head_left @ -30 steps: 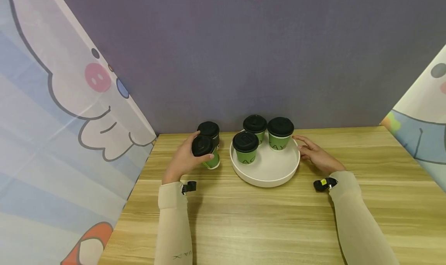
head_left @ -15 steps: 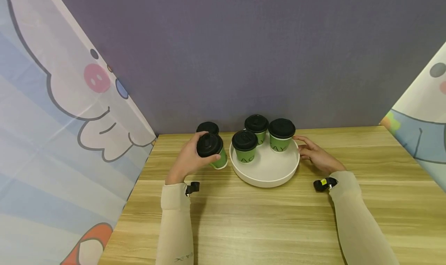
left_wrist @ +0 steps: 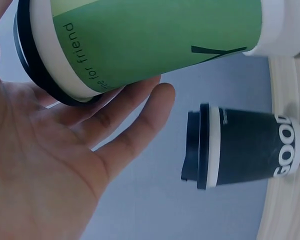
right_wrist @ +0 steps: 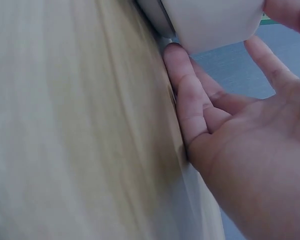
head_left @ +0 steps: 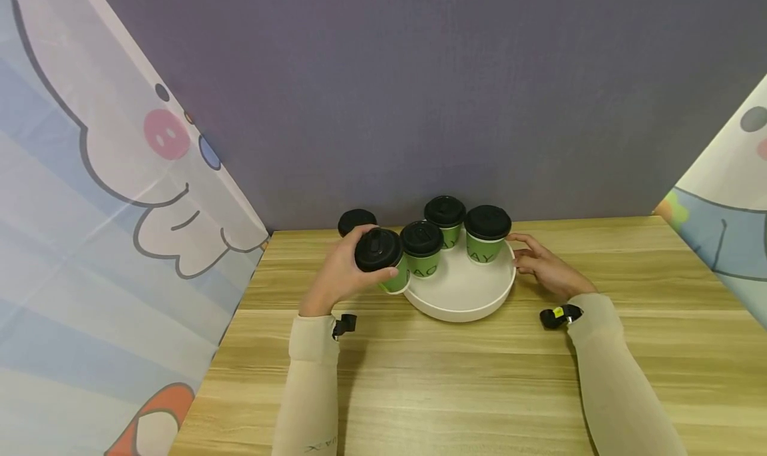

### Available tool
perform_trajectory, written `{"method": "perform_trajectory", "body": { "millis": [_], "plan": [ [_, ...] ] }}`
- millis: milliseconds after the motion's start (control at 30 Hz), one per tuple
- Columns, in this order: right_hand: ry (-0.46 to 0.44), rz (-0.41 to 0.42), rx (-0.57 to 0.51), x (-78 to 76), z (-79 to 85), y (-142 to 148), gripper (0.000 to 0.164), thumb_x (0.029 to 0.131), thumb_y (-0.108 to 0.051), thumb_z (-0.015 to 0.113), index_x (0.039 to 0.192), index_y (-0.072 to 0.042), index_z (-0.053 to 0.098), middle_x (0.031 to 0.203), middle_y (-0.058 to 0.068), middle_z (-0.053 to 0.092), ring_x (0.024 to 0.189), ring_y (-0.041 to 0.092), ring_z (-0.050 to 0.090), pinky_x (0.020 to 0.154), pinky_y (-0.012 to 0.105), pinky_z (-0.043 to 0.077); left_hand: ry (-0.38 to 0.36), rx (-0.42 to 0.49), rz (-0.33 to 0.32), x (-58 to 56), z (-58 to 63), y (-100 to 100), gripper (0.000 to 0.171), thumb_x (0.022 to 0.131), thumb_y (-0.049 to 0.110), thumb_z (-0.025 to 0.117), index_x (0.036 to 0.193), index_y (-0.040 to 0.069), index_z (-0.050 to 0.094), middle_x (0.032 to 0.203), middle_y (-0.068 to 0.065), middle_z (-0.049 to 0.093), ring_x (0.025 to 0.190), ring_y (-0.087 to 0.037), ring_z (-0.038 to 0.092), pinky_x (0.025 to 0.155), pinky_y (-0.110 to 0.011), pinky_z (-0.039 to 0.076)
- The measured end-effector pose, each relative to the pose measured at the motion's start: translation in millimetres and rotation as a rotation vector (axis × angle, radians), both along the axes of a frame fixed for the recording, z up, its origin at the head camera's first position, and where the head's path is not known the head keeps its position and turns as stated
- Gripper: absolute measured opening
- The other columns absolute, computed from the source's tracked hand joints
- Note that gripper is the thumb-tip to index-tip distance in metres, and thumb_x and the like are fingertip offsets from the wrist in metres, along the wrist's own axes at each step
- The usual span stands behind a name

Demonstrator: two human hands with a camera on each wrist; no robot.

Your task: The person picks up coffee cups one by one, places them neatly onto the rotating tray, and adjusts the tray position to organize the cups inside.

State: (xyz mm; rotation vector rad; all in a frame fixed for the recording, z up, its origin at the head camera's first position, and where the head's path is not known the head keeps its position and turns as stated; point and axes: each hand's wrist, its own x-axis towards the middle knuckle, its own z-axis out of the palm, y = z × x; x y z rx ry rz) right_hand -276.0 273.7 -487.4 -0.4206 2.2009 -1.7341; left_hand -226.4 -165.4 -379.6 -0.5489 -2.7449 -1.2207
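My left hand [head_left: 344, 273] grips a green paper cup [head_left: 397, 279] with a black lid, fingers and thumb around its upper part. This cup is at the left rim of the round white tray [head_left: 458, 315], slightly tilted; whether it touches the rim I cannot tell. On the tray stand three more green lidded cups: a front one [head_left: 424, 266], a back one [head_left: 448, 236] and a right one [head_left: 484, 249]. My right hand [head_left: 548, 271] holds the tray's right edge, its fingers bent against the white wall [right_wrist: 215, 22].
A dark lidded cup [left_wrist: 245, 145] with white lettering stands on the table behind my left hand, mostly hidden in the head view. A grey panel [head_left: 419, 96] rises along the table's back edge. Cartoon-printed cloth [head_left: 150, 243] hangs at the left.
My left hand has carried the green cup rightward, away from the dark cup, up to the tray's left rim. The cups on the tray have shifted slightly. My right hand has stayed at the tray.
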Motion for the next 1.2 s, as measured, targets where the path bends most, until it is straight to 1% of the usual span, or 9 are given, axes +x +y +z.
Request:
{"method": "perform_trajectory", "body": {
  "millis": [133, 233, 333, 533, 600, 800, 933, 1067, 1200],
  "plan": [
    [0.011, 0.000, -0.021, -0.7, -1.8, 0, 0.043, 0.111, -0.021, 0.047, 0.151, -0.024, 0.033, 0.125, 0.006, 0.066, 0.104, 0.005, 0.065, 0.089, 0.021, 0.053, 0.021, 0.006, -0.021, 0.5, -0.4, 10, 0.092, 0.072, 0.058, 0.088, 0.148, 0.025, 0.048, 0.140, 0.004, 0.059, 0.123, -0.021, 0.060, 0.105, -0.049, 0.049],
    [0.010, -0.011, -0.025, -0.5, -1.9, 0, 0.042, 0.111, -0.024, 0.046, 0.151, -0.024, 0.034, 0.121, 0.001, 0.066, 0.102, 0.006, 0.065, 0.088, 0.020, 0.053, 0.047, -0.009, -0.033, 0.7, -1.6, 18, 0.091, 0.072, 0.059, 0.087, 0.147, 0.025, 0.050, 0.141, 0.005, 0.058, 0.126, -0.020, 0.058, 0.106, -0.048, 0.048],
    [-0.006, -0.031, -0.022, 0.4, -1.0, 0, 0.043, 0.111, -0.025, 0.047, 0.151, -0.024, 0.035, 0.124, 0.000, 0.062, 0.105, 0.004, 0.063, 0.089, 0.019, 0.052, 0.076, -0.024, -0.051, 0.8, -2.9, 25, 0.089, 0.072, 0.060, 0.088, 0.146, 0.025, 0.051, 0.140, 0.006, 0.058, 0.125, -0.018, 0.058, 0.106, -0.047, 0.049],
    [-0.027, -0.038, -0.043, 0.9, 0.0, -2, 0.047, 0.110, -0.020, 0.049, 0.153, -0.017, 0.032, 0.123, 0.001, 0.059, 0.103, 0.003, 0.062, 0.090, 0.018, 0.051, 0.123, -0.037, -0.102, 2.1, -3.8, 34, 0.089, 0.072, 0.055, 0.090, 0.145, 0.020, 0.053, 0.140, 0.006, 0.059, 0.126, -0.016, 0.059, 0.108, -0.044, 0.049],
    [-0.033, -0.035, -0.057, 0.8, -0.1, -2, 0.045, 0.109, -0.018, 0.050, 0.151, -0.019, 0.034, 0.121, 0.000, 0.059, 0.101, 0.002, 0.062, 0.089, 0.018, 0.052, 0.125, -0.048, -0.110, 3.1, -4.0, 37, 0.090, 0.072, 0.054, 0.090, 0.147, 0.020, 0.052, 0.142, 0.005, 0.059, 0.128, -0.016, 0.058, 0.109, -0.044, 0.048],
    [-0.060, -0.007, -0.116, 0.8, -0.4, -1, 0.041, 0.109, -0.013, 0.050, 0.144, -0.031, 0.038, 0.117, 0.001, 0.061, 0.100, 0.004, 0.063, 0.089, 0.019, 0.053, 0.114, -0.092, -0.092, 5.8, -6.0, 47, 0.094, 0.072, 0.058, 0.088, 0.150, 0.022, 0.049, 0.147, 0.002, 0.057, 0.132, -0.020, 0.058, 0.109, -0.046, 0.048],
    [-0.057, 0.013, -0.114, 0.3, -1.7, 0, 0.041, 0.109, -0.015, 0.050, 0.144, -0.032, 0.037, 0.121, 0.004, 0.057, 0.102, 0.004, 0.062, 0.090, 0.019, 0.052, 0.123, -0.114, -0.077, 6.3, -8.7, 54, 0.095, 0.071, 0.061, 0.087, 0.149, 0.025, 0.048, 0.148, 0.001, 0.056, 0.134, -0.021, 0.056, 0.109, -0.048, 0.048],
    [-0.054, 0.027, -0.099, 0.7, -1.5, 0, 0.042, 0.109, -0.017, 0.050, 0.145, -0.033, 0.035, 0.126, 0.005, 0.053, 0.106, 0.003, 0.060, 0.092, 0.019, 0.050, 0.147, -0.113, -0.068, 6.6, -11.3, 60, 0.096, 0.071, 0.061, 0.088, 0.150, 0.024, 0.048, 0.149, -0.002, 0.055, 0.136, -0.024, 0.052, 0.109, -0.051, 0.047],
    [-0.060, 0.029, -0.093, 1.2, -0.3, 1, 0.043, 0.109, -0.017, 0.051, 0.145, -0.033, 0.034, 0.128, 0.005, 0.052, 0.107, 0.003, 0.058, 0.092, 0.019, 0.049, 0.172, -0.104, -0.054, 7.4, -13.4, 67, 0.096, 0.071, 0.062, 0.088, 0.150, 0.023, 0.048, 0.147, -0.001, 0.057, 0.137, -0.024, 0.050, 0.111, -0.051, 0.045]
  ]
}}
